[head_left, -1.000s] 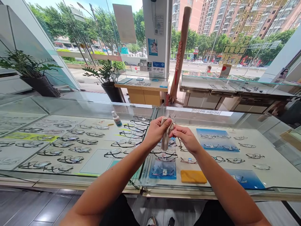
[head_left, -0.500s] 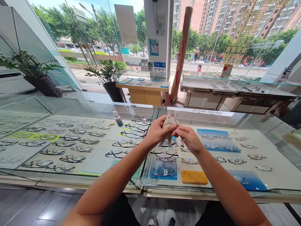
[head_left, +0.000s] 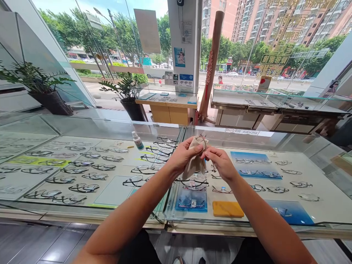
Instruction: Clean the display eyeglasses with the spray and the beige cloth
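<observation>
A beige cleaning cloth (head_left: 193, 168) is bunched in my left hand (head_left: 184, 156), its loose end hanging below the fingers. Thin-rimmed eyeglasses (head_left: 204, 138) stand out from the top of the cloth, pressed under my left thumb. My right hand (head_left: 220, 161) is closed in a pinch on the right side of these eyeglasses, close against the left fingertips. Most of the frame is covered by cloth and fingers. Both hands are above the glass display counter (head_left: 189, 220), over rows of spectacles.
A white spray bottle (head_left: 138, 141) stands on the counter to the left. An orange-yellow folded cloth or pouch (head_left: 227, 209) lies nearer me, right of centre. Beyond the counter are a potted plant (head_left: 132, 97), a wooden post (head_left: 213, 66) and further display cases (head_left: 244, 99).
More of the cloth now hangs down beneath my left hand. Both hands stay at nearly the same place, with the eyeglasses still between them.
</observation>
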The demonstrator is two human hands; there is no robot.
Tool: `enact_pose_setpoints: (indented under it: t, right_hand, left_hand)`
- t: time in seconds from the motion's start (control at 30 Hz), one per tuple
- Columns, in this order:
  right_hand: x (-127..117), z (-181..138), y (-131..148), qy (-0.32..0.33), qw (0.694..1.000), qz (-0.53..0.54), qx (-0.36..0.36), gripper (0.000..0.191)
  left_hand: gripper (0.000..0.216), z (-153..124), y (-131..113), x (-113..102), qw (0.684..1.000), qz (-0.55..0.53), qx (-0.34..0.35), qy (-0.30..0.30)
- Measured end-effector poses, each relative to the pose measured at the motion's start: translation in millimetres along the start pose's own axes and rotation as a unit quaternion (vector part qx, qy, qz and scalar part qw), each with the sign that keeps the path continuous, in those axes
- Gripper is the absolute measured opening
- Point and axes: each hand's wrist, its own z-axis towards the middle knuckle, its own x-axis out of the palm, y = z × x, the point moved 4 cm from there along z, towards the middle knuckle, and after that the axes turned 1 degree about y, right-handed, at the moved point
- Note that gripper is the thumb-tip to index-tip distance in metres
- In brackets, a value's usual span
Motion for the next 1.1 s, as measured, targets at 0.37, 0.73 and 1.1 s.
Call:
enact_pose_setpoints:
  t: [0.37,0.73,1.1]
  right_hand:
    - [-1,-2,-6,0.001,0.999,0.022,0.026,0.041]
    - [8,-3,3,0.062,0.998,-0.017,-0.014,0.043]
    - [-13,1,7,-0.064,0.993,0.096,-0.01,0.031]
  left_hand:
    - [0.049,-1,1,-3,0.998,0.064,0.021,0.021]
    - [0.067,-2,-3,5,0.988,0.11,0.096,-0.047]
    - [0.071,4,2,-7,0.995,0.084,0.018,-0.059]
